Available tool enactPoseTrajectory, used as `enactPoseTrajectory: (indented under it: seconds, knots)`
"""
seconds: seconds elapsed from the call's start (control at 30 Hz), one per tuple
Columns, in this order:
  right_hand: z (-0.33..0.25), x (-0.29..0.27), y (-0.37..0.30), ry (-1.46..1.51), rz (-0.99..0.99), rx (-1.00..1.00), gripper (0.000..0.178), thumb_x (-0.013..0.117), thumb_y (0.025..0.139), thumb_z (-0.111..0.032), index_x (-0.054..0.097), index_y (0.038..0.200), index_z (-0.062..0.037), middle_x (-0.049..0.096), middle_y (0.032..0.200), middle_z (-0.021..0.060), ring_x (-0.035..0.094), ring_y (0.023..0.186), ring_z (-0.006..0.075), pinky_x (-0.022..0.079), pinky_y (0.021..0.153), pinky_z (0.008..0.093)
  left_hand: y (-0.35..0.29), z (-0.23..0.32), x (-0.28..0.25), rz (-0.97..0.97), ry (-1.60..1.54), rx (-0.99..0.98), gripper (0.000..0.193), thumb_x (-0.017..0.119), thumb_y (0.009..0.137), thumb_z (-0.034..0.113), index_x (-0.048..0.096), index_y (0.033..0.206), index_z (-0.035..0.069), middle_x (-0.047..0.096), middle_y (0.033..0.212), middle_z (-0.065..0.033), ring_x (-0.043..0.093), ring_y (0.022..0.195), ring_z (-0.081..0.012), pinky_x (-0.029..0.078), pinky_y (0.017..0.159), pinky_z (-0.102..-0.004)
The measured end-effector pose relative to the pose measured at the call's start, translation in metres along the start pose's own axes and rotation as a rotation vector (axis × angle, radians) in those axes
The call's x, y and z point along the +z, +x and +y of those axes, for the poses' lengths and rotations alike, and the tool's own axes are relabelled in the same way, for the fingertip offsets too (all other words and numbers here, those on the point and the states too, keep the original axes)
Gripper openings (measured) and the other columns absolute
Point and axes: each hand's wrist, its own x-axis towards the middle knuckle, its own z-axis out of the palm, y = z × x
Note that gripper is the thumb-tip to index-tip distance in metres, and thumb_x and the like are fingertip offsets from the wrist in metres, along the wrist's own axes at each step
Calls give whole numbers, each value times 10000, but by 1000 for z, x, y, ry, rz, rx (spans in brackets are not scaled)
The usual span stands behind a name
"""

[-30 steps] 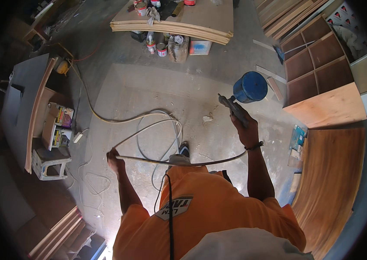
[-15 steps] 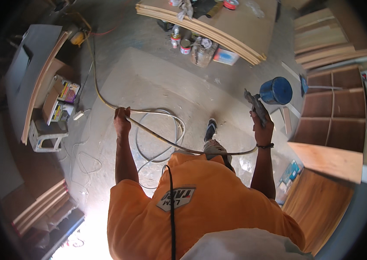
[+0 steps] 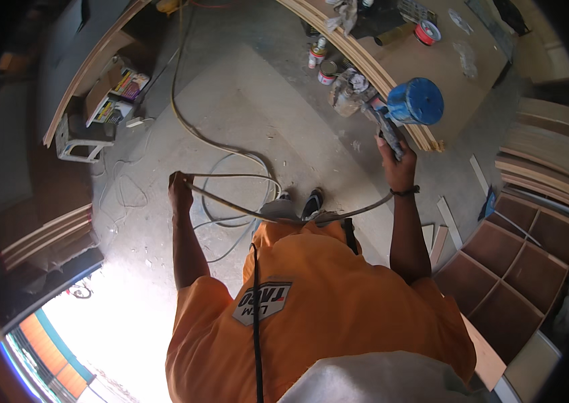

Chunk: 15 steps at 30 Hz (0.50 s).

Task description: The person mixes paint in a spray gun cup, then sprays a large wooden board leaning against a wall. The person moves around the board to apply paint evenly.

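My right hand [image 3: 400,164] is closed round the handle of a spray gun [image 3: 384,126], raised out in front of me. A blue paint cup [image 3: 417,101] is fixed to the gun and overlaps the edge of the board-stacked table from here. An air hose [image 3: 225,201] sags from near my right wrist across my front. Out to the left, my left hand [image 3: 180,191] has its fingers wrapped round that hose. More of the hose lies in loose loops [image 3: 268,166] on the floor by my feet.
Stacked boards [image 3: 462,101] at the front bear a red tin [image 3: 427,32] and rags. Paint cans [image 3: 327,72] stand below their edge. At right is a compartmented wooden cabinet [image 3: 509,252]. A stool [image 3: 81,144] and a thin cord [image 3: 122,191] are at left.
My view has turned and shifted forward, so the board-stacked table appears nearer. The spray gun has come up to overlap that table's edge. Both hands keep their hold.
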Motion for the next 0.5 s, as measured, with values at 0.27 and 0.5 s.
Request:
enactPoseTrajectory:
  seconds: [0.27, 0.5]
  knots:
    - [113, 33, 46, 93, 9, 259, 410, 626, 899, -126, 557, 1289, -23, 682, 1002, 62, 617, 848, 110, 499, 776, 272, 23, -68, 113, -570, 200, -112, 216, 696, 798, 72, 543, 949, 97, 526, 1173, -151, 627, 907, -389, 518, 728, -493]
    - [324, 93, 35, 268, 58, 520, 496, 660, 903, -250, 519, 1350, -90, 642, 1055, 13, 573, 817, 77, 520, 617, 243, 49, -63, 245, -711, 503, -266, 336, 660, 803, 36, 545, 1112, 101, 280, 1486, -193, 503, 1191, -422, 490, 907, -518]
